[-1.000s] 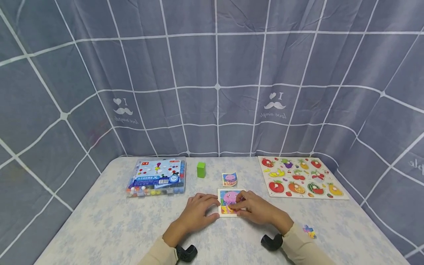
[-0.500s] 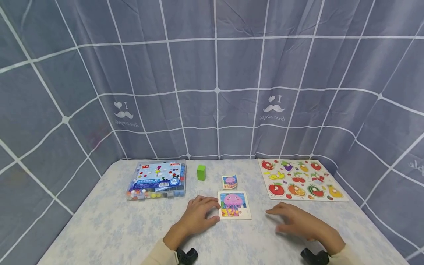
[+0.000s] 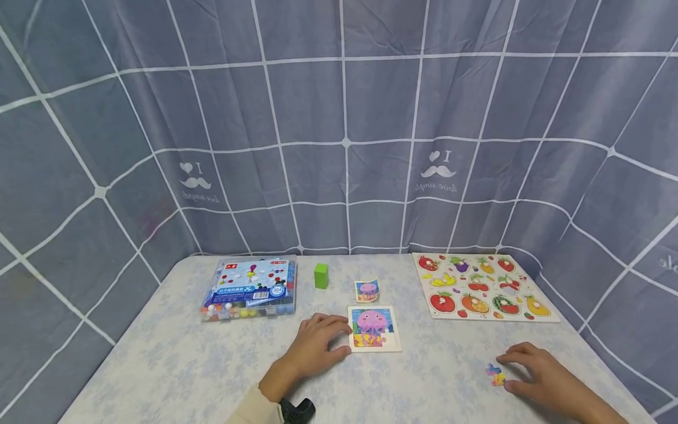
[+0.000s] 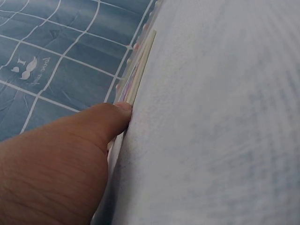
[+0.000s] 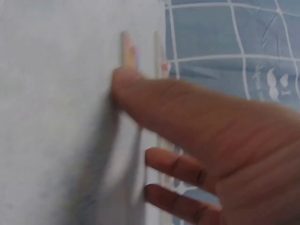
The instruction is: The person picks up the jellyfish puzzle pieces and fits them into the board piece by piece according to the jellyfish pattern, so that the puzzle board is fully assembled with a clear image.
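A small jellyfish jigsaw board (image 3: 392, 343) with a pale frame lies in the middle of the table, with a bare pale patch at its lower right. The curved fingers and thumb of my left hand (image 3: 311, 348) rest at the board's left edge; the left wrist view shows the thumb against the board's edge (image 4: 143, 65). On the right lies a loose group of jigsaw pieces (image 3: 495, 374), blue, pink and yellow. My right hand (image 3: 548, 380) is beside it, index finger and thumb parted at its right side. The right wrist view is blurred, with a coloured edge just past the thumb.
A small jellyfish picture card (image 3: 367, 290) lies behind the board. Farther back stand a green block (image 3: 321, 276) and a clear box of model parts (image 3: 249, 288) on the left. A fruit puzzle board (image 3: 484, 288) lies at back right. A grid-patterned curtain (image 3: 381, 176) hangs behind the table.
My right hand has left the jellyfish board and moved right to the loose jigsaw pieces, uncovering the board's lower right. The left hand has stayed at the board's left edge.
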